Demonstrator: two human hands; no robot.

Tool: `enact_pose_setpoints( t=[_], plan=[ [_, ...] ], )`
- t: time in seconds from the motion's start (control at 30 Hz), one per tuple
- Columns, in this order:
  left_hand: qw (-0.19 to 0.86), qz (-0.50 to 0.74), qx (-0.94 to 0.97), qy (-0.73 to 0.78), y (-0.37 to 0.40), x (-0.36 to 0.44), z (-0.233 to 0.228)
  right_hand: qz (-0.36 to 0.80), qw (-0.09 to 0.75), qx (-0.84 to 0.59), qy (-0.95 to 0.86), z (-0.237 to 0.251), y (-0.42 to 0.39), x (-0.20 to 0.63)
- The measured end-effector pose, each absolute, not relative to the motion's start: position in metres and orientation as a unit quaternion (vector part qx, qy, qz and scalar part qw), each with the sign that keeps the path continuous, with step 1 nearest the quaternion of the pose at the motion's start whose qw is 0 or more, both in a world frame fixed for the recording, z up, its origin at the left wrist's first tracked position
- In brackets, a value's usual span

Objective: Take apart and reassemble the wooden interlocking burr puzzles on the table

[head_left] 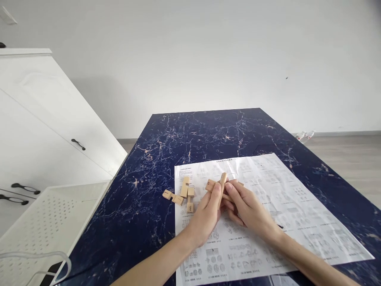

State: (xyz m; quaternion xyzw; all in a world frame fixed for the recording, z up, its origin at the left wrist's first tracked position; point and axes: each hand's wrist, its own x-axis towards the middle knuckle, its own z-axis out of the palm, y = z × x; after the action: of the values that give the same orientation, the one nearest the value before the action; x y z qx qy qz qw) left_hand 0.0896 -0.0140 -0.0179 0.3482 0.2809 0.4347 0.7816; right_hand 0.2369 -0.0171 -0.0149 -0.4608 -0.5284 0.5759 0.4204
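My left hand (206, 216) and my right hand (250, 206) meet over a printed paper sheet (291, 222). Between them they grip several notched wooden puzzle pieces (223, 180) fitted across one another, one standing up and others lying crosswise. My fingers cover much of where the pieces join. Left of my left hand lie loose wooden puzzle pieces: one (185, 186) on the sheet, another (190, 200) beside it with a dark mark on its end, and a third (173, 196) across the sheet's left edge.
A dark blue marble-patterned table (202, 135) carries the sheet, which shows small diagrams. White cabinets (59, 115) with black handles and a perforated white panel (44, 214) stand at the left. A pale cable (38, 254) curves at lower left. A grey wall rises behind.
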Motion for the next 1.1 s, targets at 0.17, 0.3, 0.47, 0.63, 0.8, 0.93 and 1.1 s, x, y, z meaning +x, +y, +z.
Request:
enact_pose_setpoints(
  t=[0.17,0.3,0.47,0.63,0.8,0.93,1.1],
  plan=[
    [0.768,0.43,0.354,0.316,-0.014,0.092,-0.012,0.578,0.425,-0.457,-0.526,-0.011,-0.016,0.234],
    [0.771,0.454,0.323,0.308,-0.014,0.094,-0.009,0.569,0.423,-0.456,-0.538,-0.007,-0.016,0.233],
    [0.781,0.458,0.302,0.297,-0.013,0.094,-0.01,0.555,0.416,-0.462,-0.553,-0.005,-0.017,0.234],
    [0.788,0.458,0.292,0.292,-0.01,0.093,-0.009,0.548,0.419,-0.467,-0.554,-0.003,-0.019,0.234],
    [0.788,0.458,0.295,0.287,-0.01,0.092,-0.006,0.551,0.41,-0.471,-0.554,-0.003,-0.019,0.234],
    [0.792,0.45,0.296,0.287,-0.01,0.091,-0.007,0.552,0.404,-0.474,-0.555,-0.003,-0.018,0.235],
    [0.791,0.455,0.286,0.294,-0.009,0.091,-0.007,0.552,0.406,-0.476,-0.552,-0.007,-0.017,0.235]
  ],
)
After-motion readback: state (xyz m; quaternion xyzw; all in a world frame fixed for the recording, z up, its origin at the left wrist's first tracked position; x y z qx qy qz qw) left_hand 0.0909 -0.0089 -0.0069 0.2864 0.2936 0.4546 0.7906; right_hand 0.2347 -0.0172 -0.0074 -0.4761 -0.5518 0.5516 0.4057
